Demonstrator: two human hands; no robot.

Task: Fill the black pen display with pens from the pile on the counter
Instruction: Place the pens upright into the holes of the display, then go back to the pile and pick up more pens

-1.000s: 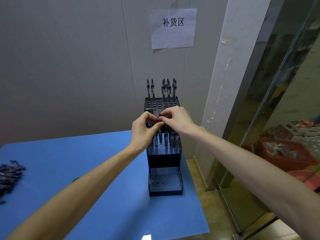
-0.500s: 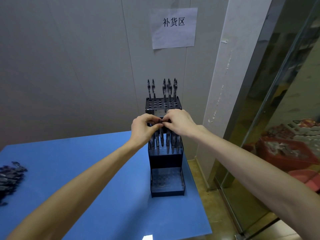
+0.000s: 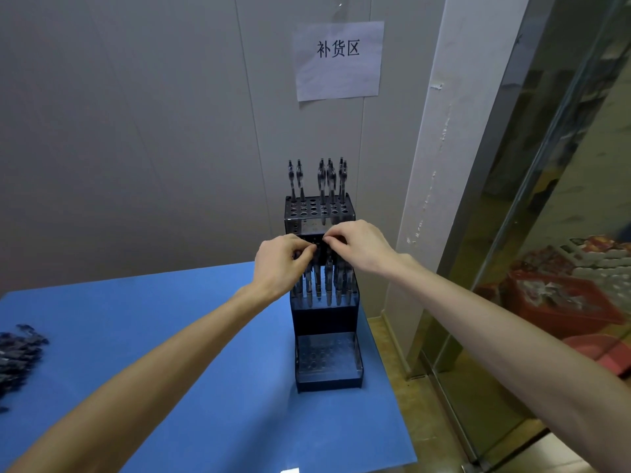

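- The black pen display [image 3: 327, 356] is a three-tiered stepped rack with perforated tops, standing upright at the blue counter's far right corner.
- Top tier [image 3: 317, 208]: seven or so pens [image 3: 326, 177] stand upright along its 12 o'clock edge; the nearer holes are bare.
- Middle tier: a row of pens [image 3: 322, 285] stands in it, tops hidden.
- Bottom tier [image 3: 327, 353]: holes bare.
- The pile of dark pens [image 3: 17, 356] lies at 9 o'clock from the display, well apart, cut by the frame edge.

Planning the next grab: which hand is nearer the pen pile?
Left. The left hand is at the display's middle tier, on the pen pile's side; the right hand is farther right.
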